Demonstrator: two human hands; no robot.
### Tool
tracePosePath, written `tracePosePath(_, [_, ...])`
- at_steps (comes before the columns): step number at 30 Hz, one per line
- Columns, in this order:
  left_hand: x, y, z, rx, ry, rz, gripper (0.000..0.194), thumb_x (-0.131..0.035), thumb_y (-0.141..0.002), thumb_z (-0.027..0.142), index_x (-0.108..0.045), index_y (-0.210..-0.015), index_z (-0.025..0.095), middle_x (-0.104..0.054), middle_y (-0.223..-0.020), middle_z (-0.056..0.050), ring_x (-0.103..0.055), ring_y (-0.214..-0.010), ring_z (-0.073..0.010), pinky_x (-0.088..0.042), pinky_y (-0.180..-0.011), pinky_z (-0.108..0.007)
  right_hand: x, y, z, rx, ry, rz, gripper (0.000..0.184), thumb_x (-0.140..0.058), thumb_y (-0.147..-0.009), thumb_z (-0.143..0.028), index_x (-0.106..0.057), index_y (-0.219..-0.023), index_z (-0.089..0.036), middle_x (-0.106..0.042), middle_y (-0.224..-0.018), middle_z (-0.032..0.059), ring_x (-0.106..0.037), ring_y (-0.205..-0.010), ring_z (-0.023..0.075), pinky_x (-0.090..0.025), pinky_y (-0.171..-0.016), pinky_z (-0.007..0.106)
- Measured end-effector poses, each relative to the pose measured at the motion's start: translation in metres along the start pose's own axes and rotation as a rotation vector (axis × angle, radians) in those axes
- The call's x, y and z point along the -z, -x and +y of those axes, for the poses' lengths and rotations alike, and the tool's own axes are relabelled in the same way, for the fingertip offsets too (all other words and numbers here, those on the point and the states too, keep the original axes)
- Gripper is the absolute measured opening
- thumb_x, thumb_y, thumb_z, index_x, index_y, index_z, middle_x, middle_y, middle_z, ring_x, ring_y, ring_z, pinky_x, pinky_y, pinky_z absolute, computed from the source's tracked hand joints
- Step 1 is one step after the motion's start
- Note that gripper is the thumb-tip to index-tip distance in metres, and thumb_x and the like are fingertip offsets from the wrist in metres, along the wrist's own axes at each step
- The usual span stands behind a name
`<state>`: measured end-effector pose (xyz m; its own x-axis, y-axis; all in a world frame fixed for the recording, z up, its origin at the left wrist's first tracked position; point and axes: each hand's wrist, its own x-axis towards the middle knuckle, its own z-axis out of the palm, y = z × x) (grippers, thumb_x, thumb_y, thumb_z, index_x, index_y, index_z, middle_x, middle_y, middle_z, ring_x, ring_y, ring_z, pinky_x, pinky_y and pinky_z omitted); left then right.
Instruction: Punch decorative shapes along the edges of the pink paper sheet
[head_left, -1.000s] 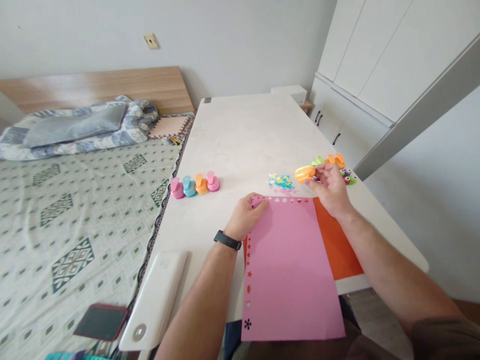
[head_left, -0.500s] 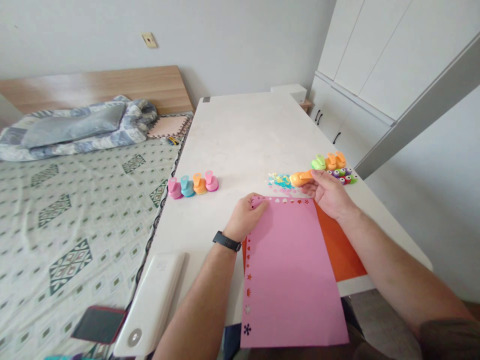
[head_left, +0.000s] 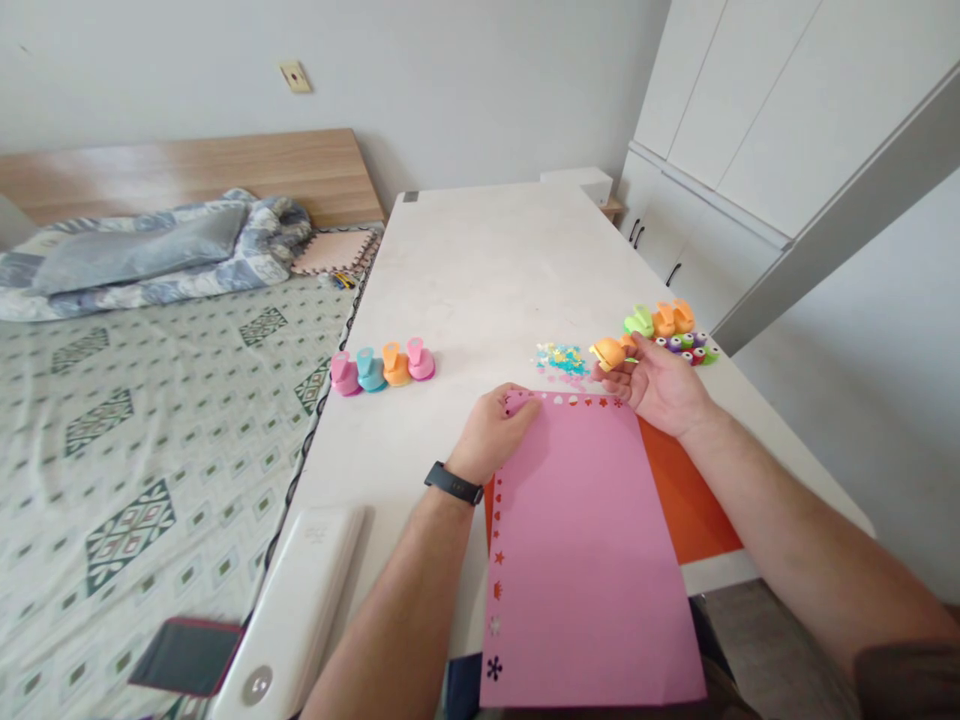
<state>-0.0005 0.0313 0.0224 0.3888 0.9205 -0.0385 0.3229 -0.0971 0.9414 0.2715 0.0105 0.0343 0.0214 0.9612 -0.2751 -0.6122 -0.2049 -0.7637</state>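
Note:
My left hand (head_left: 499, 430) grips the top left corner of a pink sheet of paper (head_left: 585, 560), thumb on top. Small shapes are punched along the sheet's left and top edges, among them a star, a crown and a flower. Above the sheet's top right corner, my right hand (head_left: 660, 385) holds an orange craft punch (head_left: 611, 352) in its fingers, tilted. Beneath the pink sheet lies orange paper (head_left: 690, 500), showing on the right. Punched-out confetti (head_left: 562, 362) in blue, yellow and pink is scattered just left of the punch.
Several craft punches (head_left: 384, 367) stand in a row on the left of the white table (head_left: 480, 260). More punches (head_left: 664, 320) and small ones (head_left: 686, 347) sit beyond my right hand. A white laminator-like device (head_left: 300, 600) lies at the left edge, near a phone (head_left: 187, 655) on the bed.
My right hand has shifted slightly right with the orange punch, which has turned in the fingers. My left hand keeps its hold on the pink sheet. The view has moved a little.

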Motion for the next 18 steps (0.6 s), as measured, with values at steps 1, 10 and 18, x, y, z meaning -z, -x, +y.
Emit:
tracePosePath(1, [-0.0002,0.0,-0.0003,-0.003,-0.002,0.001,0.028,-0.064,-0.089,0.045,-0.07,-0.096,0.018,-0.071,-0.085,-0.004,-0.063,-0.074,-0.0168,-0.047,-0.064,-0.026,-0.0008,0.0006,0.0,-0.012,0.002,0.003,0.023,-0.059,-0.099,-0.041,-0.064,-0.095,-0.019,-0.079,-0.084,0.0108,-0.08,-0.081,0.0237,-0.066,-0.066,0.029])
tracePosePath(10, [-0.0006,0.0015,0.0013,0.001,0.023,0.017,0.028,-0.067,-0.088,0.044,-0.071,-0.095,0.018,-0.072,-0.085,-0.004,-0.063,-0.073,-0.0166,-0.046,-0.062,-0.025,0.0005,0.0012,-0.0003,-0.084,0.033,-0.034,0.035,-0.053,-0.099,-0.046,-0.068,-0.103,-0.015,-0.08,-0.088,0.0145,-0.078,-0.074,0.0215,-0.065,-0.064,0.029])
tracePosePath(18, [-0.0004,0.001,0.0017,-0.004,0.009,0.008,0.026,-0.066,-0.089,0.043,-0.07,-0.094,0.018,-0.072,-0.084,-0.004,-0.063,-0.073,-0.017,-0.046,-0.063,-0.025,-0.0038,0.0057,-0.002,-0.087,0.061,-0.053,0.039,-0.049,-0.098,-0.047,-0.07,-0.092,-0.016,-0.078,-0.078,0.012,-0.07,-0.058,0.0183,-0.06,-0.051,0.027])
